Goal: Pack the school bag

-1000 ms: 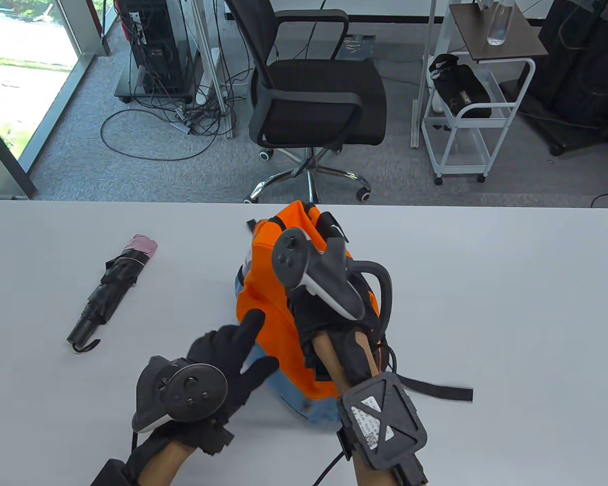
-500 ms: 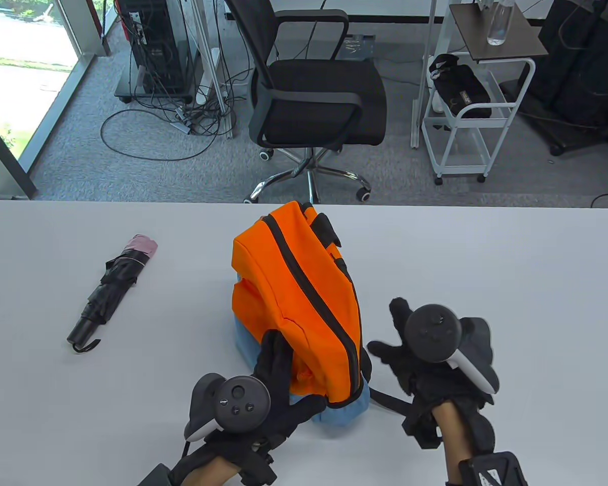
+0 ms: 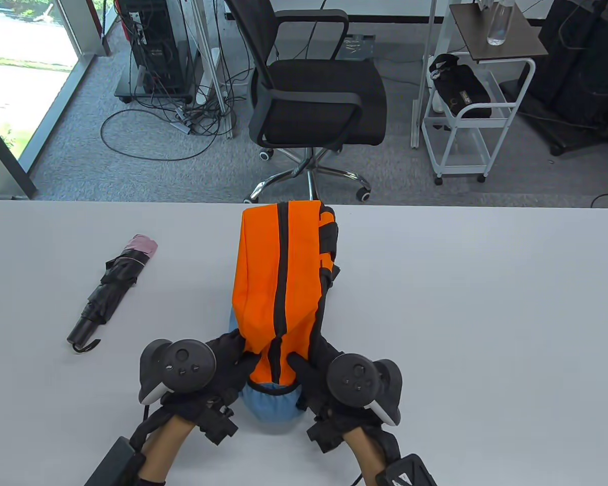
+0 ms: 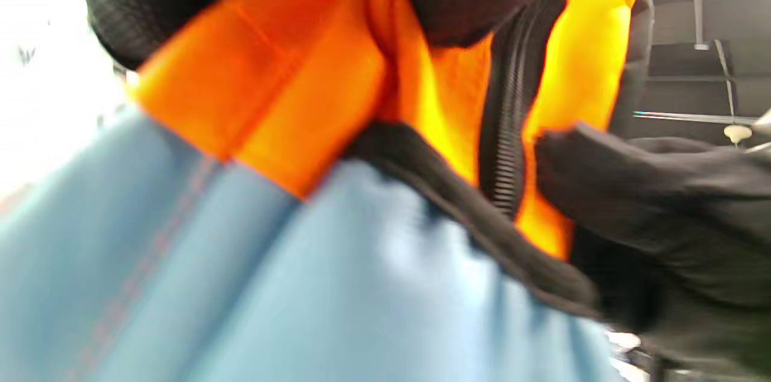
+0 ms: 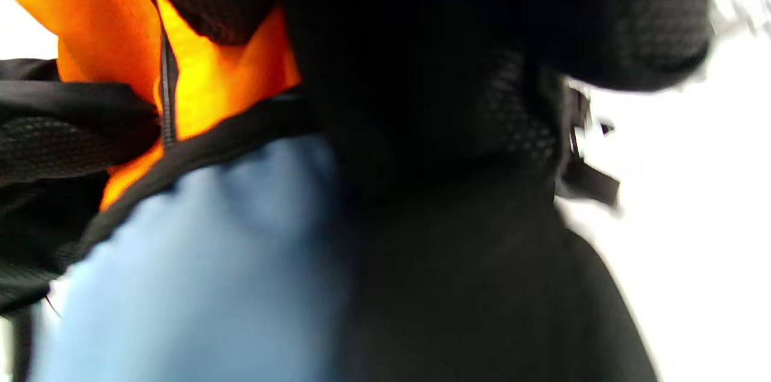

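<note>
The orange school bag (image 3: 261,268) stands mid-table, its black zipper (image 3: 282,273) running straight away from me and looking closed. Its blue base (image 3: 273,402) faces the front edge. My left hand (image 3: 233,357) and right hand (image 3: 311,364) grip the bag's near end from either side, thumbs pressed on the orange fabric beside the zipper. The left wrist view is a blurred close-up of orange cloth (image 4: 289,99), the blue base (image 4: 241,285) and the zipper (image 4: 509,129). In the right wrist view, dark gloved fingers (image 5: 421,38) cover the bag (image 5: 223,87).
A folded black umbrella (image 3: 114,291) with a pink tip lies on the table's left side, well apart from the bag. A black office chair (image 3: 314,96) and a white cart (image 3: 466,116) stand beyond the far table edge (image 3: 435,207).
The bag has been turned so its zipper points straight away. My right hand came off the bag's top, swung out right, then both hands closed in and gripped the near end.
</note>
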`<state>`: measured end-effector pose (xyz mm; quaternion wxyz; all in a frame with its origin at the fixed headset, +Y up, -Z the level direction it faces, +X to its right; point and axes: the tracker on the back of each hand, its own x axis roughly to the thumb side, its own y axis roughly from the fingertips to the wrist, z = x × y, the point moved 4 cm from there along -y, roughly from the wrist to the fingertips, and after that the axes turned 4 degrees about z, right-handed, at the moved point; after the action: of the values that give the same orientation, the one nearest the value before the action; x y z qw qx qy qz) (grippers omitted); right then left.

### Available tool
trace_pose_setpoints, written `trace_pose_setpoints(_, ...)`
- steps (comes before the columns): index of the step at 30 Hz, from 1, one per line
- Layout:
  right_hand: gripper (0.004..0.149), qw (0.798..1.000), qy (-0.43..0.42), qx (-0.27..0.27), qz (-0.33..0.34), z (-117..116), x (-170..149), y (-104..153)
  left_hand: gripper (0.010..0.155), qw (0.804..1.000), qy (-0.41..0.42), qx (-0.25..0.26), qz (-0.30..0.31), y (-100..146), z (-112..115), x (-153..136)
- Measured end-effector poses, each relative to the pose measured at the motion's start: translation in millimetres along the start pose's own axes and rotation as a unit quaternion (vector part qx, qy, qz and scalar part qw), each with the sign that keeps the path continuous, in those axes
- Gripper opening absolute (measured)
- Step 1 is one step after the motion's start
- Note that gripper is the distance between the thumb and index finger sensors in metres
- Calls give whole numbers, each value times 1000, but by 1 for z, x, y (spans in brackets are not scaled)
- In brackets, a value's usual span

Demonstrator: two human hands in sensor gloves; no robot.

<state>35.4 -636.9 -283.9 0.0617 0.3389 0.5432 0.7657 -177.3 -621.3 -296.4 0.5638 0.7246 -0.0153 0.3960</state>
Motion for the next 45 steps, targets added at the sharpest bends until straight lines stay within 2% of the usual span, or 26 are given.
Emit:
trace_pose_setpoints(1,51,1000,8,-13,2,0,4,1,56,1000,-12,8,-1,3,-2,-2)
trace_pose_setpoints(4,50,999,23,-16,-17,0,5,8,68,995,-4,-65,74,10,-1,-6)
trace_pose_setpoints(5,51,999,21,-30,-7,-2,4,13,70,995,12,-64,74,15,-7,-15)
trace_pose_setpoints(8,53,1000,0,-19,2,-8,0,21,70,1000,-21,-6,1,23,-32,-56)
trace_pose_setpoints(9,54,1000,-3,-8,1,-11,-1,22,69,997,-65,6,-46,24,-42,-81)
trace_pose_setpoints(10,54,1000,2,0,7,-12,1,22,68,985,-135,-11,-111,24,-48,-112)
trace_pose_setpoints(12,54,1000,12,0,12,-13,3,22,66,953,-226,-62,-193,25,-52,-159)
trace_pose_setpoints(13,54,1000,16,2,13,-13,4,22,62,940,-242,-91,-221,26,-51,-178)
trace_pose_setpoints(15,54,1000,19,9,15,-14,5,24,66,902,-251,-189,-297,37,-41,-230)
trace_pose_setpoints(17,54,1000,17,14,13,-15,2,25,77,877,-234,-256,-333,49,-32,-262)
trace_pose_setpoints(19,56,1000,22,14,9,-15,1,25,89,852,-213,-334,-343,63,-18,-286)
trace_pose_setpoints(20,57,1000,23,17,7,-15,0,24,88,843,-208,-357,-343,68,-11,-292)
trace_pose_setpoints(24,58,999,14,31,8,-18,0,20,82,875,-207,-359,-251,61,6,-273)
trace_pose_setpoints(27,58,999,17,37,10,-19,0,21,94,910,-148,-360,-144,47,19,-237)
trace_pose_setpoints(29,58,999,20,46,8,-20,-1,22,98,916,-48,-370,-147,43,22,-220)
trace_pose_setpoints(30,58,999,19,50,8,-20,-2,22,95,920,17,-366,-136,40,25,-212)
trace_pose_setpoints(31,58,998,18,52,8,-20,-2,22,87,921,47,-362,-137,39,26,-209)
trace_pose_setpoints(33,57,998,16,59,8,-21,-3,22,68,905,93,-383,-160,36,31,-207)
trace_pose_setpoints(35,57,998,15,63,8,-21,-3,22,68,897,86,-397,-176,33,36,-202)
trace_pose_setpoints(36,57,998,15,64,8,-21,-3,22,70,901,16,-406,-153,28,39,-196)
trace_pose_setpoints(37,57,998,15,65,8,-21,-3,23,73,893,-88,-426,-118,25,43,-191)
trace_pose_setpoints(38,56,998,15,66,9,-21,-3,23,74,883,-152,-432,-102,23,45,-187)
trace_pose_setpoints(40,56,997,17,69,9,-21,-4,23,80,840,-316,-435,-67,18,46,-181)
trace_pose_setpoints(42,56,997,19,74,9,-21,-4,24,88,805,-412,-424,-60,14,43,-185)
trace_pose_setpoints(43,56,997,18,76,9,-22,-5,24,93,776,-432,-452,-85,14,44,-196)
trace_pose_setpoints(45,56,997,11,80,9,-23,-5,23,100,742,-435,-491,-140,19,49,-216)
